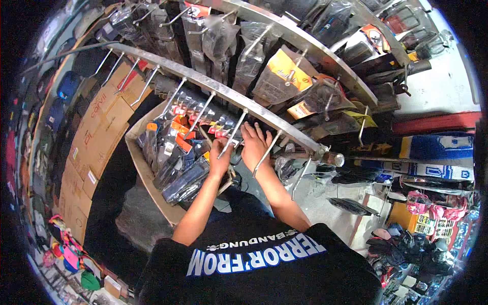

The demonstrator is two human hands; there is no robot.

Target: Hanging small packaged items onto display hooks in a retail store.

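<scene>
My left hand (221, 154) is at the right rim of an open cardboard box (143, 173), its fingers bent at small red-and-white tags. Just right of it, my right hand (254, 146) lies palm down with its fingers stretched over dark plastic-wrapped goods (228, 118). Whether either hand grips something is hidden by the fingers and a hook. The box holds clear-bagged dark items (187, 183), several with orange tags (183, 133). Over both hands runs a metal display rail (198, 82) with bare wire hooks (236, 131).
More rails (305, 36) with hanging bagged goods, one with a yellow header card (291, 70), stand beyond. Flattened cardboard boxes (101, 129) lie at left. Blue-and-white knitted scarves (438, 148) and a pile of dark caps (411, 248) are at right. Hook tips jut close above my forearms.
</scene>
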